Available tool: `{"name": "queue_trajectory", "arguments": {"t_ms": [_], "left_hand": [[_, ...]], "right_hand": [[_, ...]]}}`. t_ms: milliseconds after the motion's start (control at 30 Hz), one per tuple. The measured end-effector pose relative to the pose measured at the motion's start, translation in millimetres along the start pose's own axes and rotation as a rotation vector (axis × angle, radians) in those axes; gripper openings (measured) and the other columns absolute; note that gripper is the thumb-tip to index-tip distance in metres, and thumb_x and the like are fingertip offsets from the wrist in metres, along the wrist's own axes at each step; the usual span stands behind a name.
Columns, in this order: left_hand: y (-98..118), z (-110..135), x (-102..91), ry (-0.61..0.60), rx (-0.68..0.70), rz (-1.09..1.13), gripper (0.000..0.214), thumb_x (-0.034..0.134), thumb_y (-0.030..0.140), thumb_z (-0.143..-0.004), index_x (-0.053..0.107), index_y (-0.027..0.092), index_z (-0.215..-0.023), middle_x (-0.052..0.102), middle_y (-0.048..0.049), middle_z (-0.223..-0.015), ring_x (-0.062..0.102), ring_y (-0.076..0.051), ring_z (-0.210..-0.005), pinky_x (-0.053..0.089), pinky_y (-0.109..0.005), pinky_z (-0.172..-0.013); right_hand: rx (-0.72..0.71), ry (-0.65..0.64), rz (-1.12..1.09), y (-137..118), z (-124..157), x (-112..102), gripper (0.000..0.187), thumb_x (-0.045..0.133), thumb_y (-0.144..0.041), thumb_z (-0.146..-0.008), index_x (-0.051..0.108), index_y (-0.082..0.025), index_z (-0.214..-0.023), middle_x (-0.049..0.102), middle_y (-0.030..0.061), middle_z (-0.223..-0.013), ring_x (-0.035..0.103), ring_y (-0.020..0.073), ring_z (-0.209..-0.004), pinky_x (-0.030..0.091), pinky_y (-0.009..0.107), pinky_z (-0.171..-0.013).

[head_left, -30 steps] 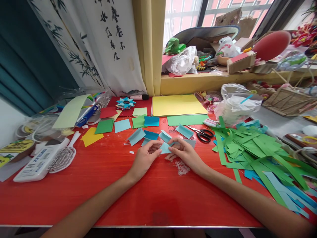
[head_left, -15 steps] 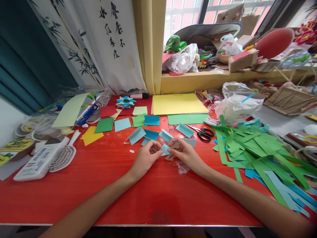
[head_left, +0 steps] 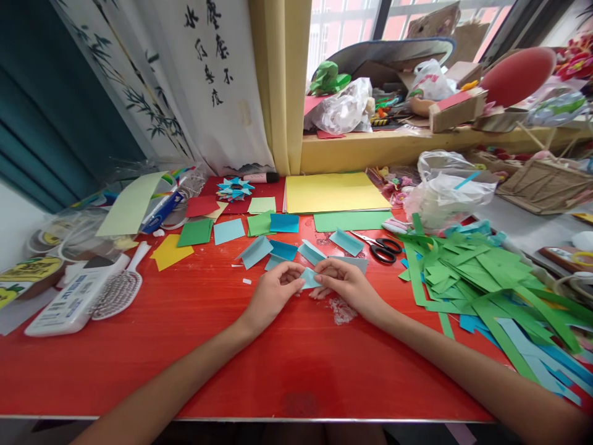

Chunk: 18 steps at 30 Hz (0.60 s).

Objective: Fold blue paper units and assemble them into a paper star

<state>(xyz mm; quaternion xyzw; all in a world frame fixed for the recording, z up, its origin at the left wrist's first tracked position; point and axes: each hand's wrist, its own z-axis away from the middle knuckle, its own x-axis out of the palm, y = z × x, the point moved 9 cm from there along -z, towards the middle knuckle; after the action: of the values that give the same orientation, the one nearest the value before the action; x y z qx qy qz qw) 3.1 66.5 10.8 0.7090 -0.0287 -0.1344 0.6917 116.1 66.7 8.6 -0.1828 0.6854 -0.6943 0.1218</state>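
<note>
A small light blue piece of folded paper (head_left: 309, 279) is held between both hands above the red table. My left hand (head_left: 281, 290) pinches its left edge with thumb and fingers. On the right edge, my right hand (head_left: 341, 282) is closed on the same paper, its lower fingers near the tabletop. Just beyond the hands lie several creased blue papers, among them a light blue folded paper (head_left: 256, 252), a darker blue one (head_left: 283, 250) and another light blue one (head_left: 346, 242). The fingers partly hide the held paper.
Black-handled scissors (head_left: 383, 250) lie right of the folded papers. A heap of green paper strips (head_left: 477, 278) covers the right side. A hairbrush (head_left: 121, 287) and a white bottle (head_left: 76, 300) lie on the left. Yellow paper sheets (head_left: 336, 193) and a blue paper ring (head_left: 235, 189) are at the back.
The right fingers have shifted slightly on the light blue paper, and a little more of its peaked shape shows. Both hands still hold it in nearly the same spot.
</note>
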Motion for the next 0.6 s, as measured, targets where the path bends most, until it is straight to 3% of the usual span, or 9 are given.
{"name": "queue_trajectory", "arguments": {"t_ms": [400, 600], "left_hand": [[11, 0, -4.9, -0.003, 0.027, -0.005, 0.012, 0.056, 0.021, -0.072, 0.063, 0.018, -0.081, 0.058, -0.0019, -0.081, 0.052, -0.012, -0.074, 0.042, -0.023, -0.068], [11, 1, 0.3, -0.094, 0.001, 0.01, 0.017, 0.054, 0.024, -0.075, 0.062, 0.02, -0.089, 0.061, -0.0021, -0.087, 0.054, -0.012, -0.072, 0.043, -0.025, -0.071]], "right_hand": [[0.046, -0.004, -0.179, 2, -2, -2, 0.016, 0.059, -0.029, -0.072, 0.058, -0.016, -0.083, 0.059, 0.0017, -0.081, 0.064, 0.0147, -0.067, 0.052, 0.028, -0.067], [0.065, 0.034, -0.226, 7, -3, -8, 0.013, 0.059, -0.027, -0.073, 0.061, -0.016, -0.081, 0.06, 0.0008, -0.079, 0.063, 0.0123, -0.065, 0.052, 0.025, -0.067]]}}
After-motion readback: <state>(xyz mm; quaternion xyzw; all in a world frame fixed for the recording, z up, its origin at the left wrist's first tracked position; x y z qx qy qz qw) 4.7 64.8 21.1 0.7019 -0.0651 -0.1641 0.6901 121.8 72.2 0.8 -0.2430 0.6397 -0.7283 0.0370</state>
